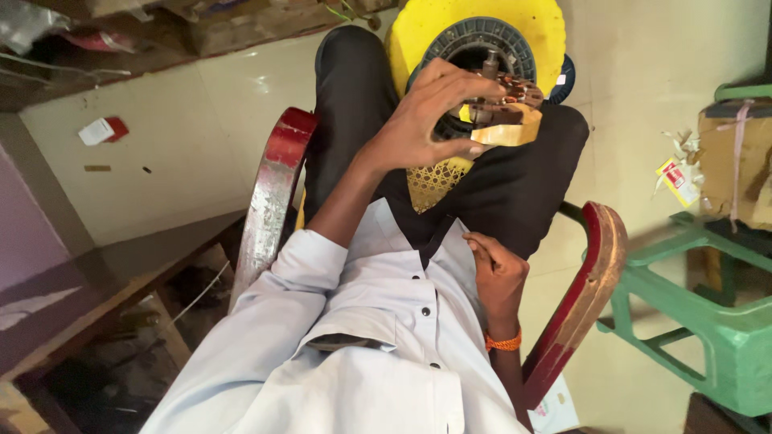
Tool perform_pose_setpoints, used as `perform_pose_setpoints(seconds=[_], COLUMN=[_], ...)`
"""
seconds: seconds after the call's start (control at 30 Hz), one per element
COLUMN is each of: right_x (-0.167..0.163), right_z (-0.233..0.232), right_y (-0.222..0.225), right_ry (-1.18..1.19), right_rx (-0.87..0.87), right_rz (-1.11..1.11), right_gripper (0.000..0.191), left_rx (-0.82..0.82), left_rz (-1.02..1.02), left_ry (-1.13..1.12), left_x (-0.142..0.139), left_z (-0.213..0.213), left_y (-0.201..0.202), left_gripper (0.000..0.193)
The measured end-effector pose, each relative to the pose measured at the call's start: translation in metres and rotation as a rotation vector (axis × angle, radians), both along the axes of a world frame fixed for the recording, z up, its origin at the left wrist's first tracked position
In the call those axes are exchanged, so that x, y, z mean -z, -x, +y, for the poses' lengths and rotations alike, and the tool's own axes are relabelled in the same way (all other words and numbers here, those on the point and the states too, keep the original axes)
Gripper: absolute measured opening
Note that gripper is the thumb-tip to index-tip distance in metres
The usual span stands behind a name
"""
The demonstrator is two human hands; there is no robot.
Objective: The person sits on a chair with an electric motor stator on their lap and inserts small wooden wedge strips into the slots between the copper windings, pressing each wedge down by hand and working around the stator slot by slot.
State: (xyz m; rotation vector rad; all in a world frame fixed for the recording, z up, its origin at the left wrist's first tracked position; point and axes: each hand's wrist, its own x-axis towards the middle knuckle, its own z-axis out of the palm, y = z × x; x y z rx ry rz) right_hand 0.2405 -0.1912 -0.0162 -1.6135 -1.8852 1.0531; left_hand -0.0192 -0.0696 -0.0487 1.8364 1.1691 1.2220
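My left hand (pixel 426 116) is raised over my lap and grips a round motor stator (pixel 498 108) with copper windings and tan insulation tape around its rim. Behind it on the floor stands a yellow spool (pixel 482 32) with a dark ribbed hub. My right hand (pixel 494 269) rests against my shirt near my waist with its fingers curled; whether it holds anything thin is hidden. An orange thread band circles that wrist. I sit in a chair with red wooden armrests (pixel 277 185) and a woven cane seat (pixel 434 181).
A green plastic stool (pixel 708 321) stands at the right with a cardboard box (pixel 736 161) above it. A wooden bench (pixel 121 273) runs along the left. A small red-and-white packet (pixel 103 130) lies on the tiled floor, and scraps of paper lie near the box.
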Motion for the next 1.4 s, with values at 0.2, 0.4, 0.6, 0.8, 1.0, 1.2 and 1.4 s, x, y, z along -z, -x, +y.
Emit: perform_pose_setpoints(seconds=[0.2,0.4,0.6,0.8,1.0,1.2,1.4], right_x=[0.005,0.01,0.01,-0.008,-0.059,-0.09,-0.093], right_z=[0.003,0.005,0.017,0.034,0.078,0.135,0.159], right_y=[-0.002,0.001,-0.004,-0.02,-0.017,0.031,0.039], right_ry=[-0.034,-0.015,0.072,0.255,-0.432,-0.303,-0.323], right_rx=[0.024,-0.011,-0.029,0.036,-0.102,-0.064,-0.289], right_rz=[-0.028,-0.005,-0.056,-0.176,-0.528,0.307,-0.014], right_gripper=[0.013,0.012,0.013,0.017,0.028,0.055,0.04], left_rx=[-0.196,-0.23,-0.262,-0.292,-0.296,-0.295,-0.305], left_rz=[-0.004,0.058,-0.016,-0.037,-0.004,-0.041,-0.024], left_ry=[-0.066,-0.058,-0.108,-0.174,-0.217,-0.197,-0.175], left_x=[-0.003,0.0,0.011,0.019,0.022,0.019,0.018], left_z=[0.004,0.007,0.013,0.02,0.022,0.024,0.026], left_y=[-0.021,-0.026,-0.029,-0.03,-0.027,-0.024,-0.023], left_gripper=[0.064,0.056,0.053,0.045,0.044,0.041,0.04])
